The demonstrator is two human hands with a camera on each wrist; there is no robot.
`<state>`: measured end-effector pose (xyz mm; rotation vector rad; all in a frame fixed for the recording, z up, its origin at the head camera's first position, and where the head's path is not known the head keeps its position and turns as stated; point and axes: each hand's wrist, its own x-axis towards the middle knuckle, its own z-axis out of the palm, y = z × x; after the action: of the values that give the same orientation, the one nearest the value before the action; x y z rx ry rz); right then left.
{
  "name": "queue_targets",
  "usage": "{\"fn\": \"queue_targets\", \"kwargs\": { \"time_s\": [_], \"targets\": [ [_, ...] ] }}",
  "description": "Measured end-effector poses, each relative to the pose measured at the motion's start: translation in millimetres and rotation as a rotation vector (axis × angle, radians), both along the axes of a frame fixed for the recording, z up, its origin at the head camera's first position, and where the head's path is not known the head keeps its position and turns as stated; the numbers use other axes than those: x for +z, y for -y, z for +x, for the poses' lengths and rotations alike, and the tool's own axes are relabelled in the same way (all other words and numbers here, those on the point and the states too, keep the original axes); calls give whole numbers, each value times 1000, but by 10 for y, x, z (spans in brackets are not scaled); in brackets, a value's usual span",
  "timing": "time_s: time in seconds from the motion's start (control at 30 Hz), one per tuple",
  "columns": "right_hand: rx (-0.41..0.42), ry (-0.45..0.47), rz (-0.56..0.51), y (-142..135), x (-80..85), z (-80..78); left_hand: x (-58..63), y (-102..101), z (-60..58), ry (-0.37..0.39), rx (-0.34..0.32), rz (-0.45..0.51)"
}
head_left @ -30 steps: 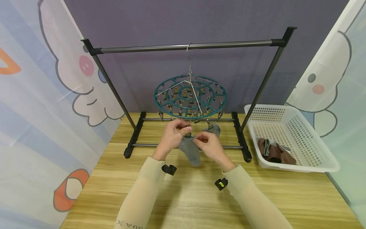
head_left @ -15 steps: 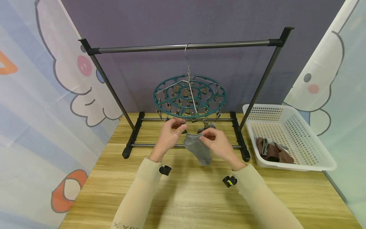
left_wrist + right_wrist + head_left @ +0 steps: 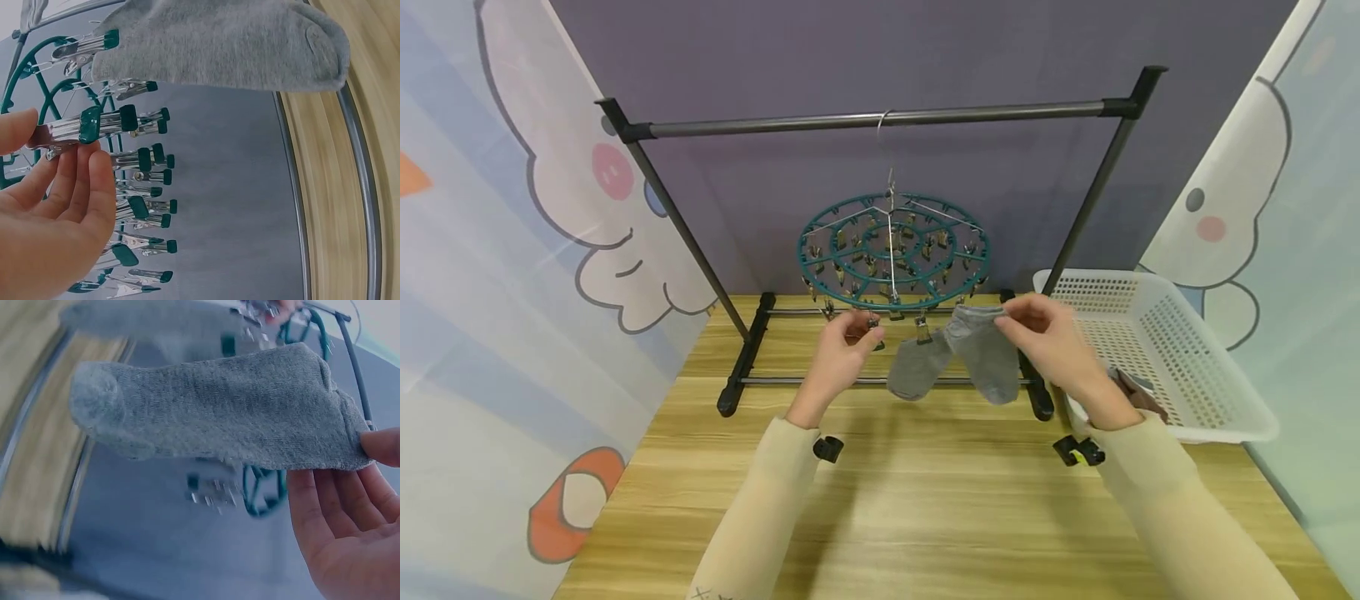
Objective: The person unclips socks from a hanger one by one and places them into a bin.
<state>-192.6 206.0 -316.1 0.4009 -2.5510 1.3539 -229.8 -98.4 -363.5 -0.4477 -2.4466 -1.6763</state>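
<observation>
My left hand [image 3: 842, 354] pinches a metal clip [image 3: 89, 127] with green tips between thumb and fingers. That clip hangs from the front of a round green clip hanger [image 3: 895, 307], and no cloth sits in its jaws. Right of it, my right hand [image 3: 1056, 346] holds a grey sock [image 3: 219, 409] by the edge of its cuff, thumb on one side and fingers on the other. Its toe points down in the head view. A second grey sock [image 3: 917, 368] hangs from a neighbouring clip [image 3: 922, 331], just left of the held sock and partly overlapped by it.
The hanger hooks onto the bar [image 3: 775, 125] of a dark metal rack standing on a wooden table [image 3: 895, 517]. Several more clips dangle under its rings. At the right, a white plastic basket [image 3: 1221, 354] contains brown and grey cloth, partly hidden behind my right forearm.
The sock has come away from the left hand's clip and moved right and up with my right hand. My left hand keeps the clip. The hanger has turned slightly.
</observation>
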Motion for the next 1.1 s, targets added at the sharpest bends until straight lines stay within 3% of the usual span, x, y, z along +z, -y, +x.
{"fn": "queue_targets", "kwargs": {
  "time_s": [0.13,0.3,0.47,0.6,0.73,0.83,1.0,1.1],
  "targets": [
    [-86,-63,74,-296,162,-3,6,17,8,14,6,-23],
    [-207,-74,129,-701,333,0,-12,20,16,19,18,-18],
    [-307,-58,111,-1066,431,-2,-17,30,17,6,22,-20],
    [-357,-75,57,-1293,414,-25,-23,37,11,7,23,-22],
    [-402,-44,96,-1488,256,-55,-29,45,6,6,21,-10],
    [-409,29,204,-1577,48,-86,-27,55,10,-3,16,0],
    [-311,132,389,-1663,-344,-144,-45,57,-4,-13,10,17],
    [-241,175,441,-1699,-543,-152,-57,49,-13,-13,10,18]
  ]
}}
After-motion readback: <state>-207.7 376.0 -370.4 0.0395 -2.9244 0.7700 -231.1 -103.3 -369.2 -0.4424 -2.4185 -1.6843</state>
